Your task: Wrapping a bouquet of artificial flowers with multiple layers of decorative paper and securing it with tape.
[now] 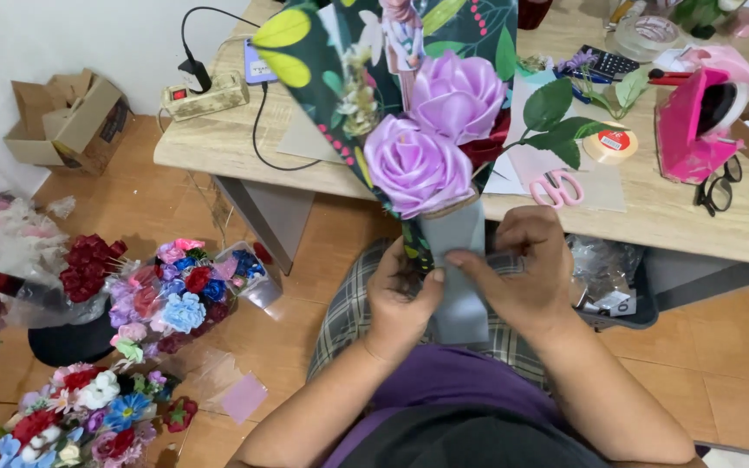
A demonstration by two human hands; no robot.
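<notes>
With my left hand and right hand pinching the grey wrap between them, I should fold it snug under the purple roses just above.

wooden table on orange tiles (white wall).

cardboard box: brown, open, floor far left | tape roll label: red, tabletop
</notes>
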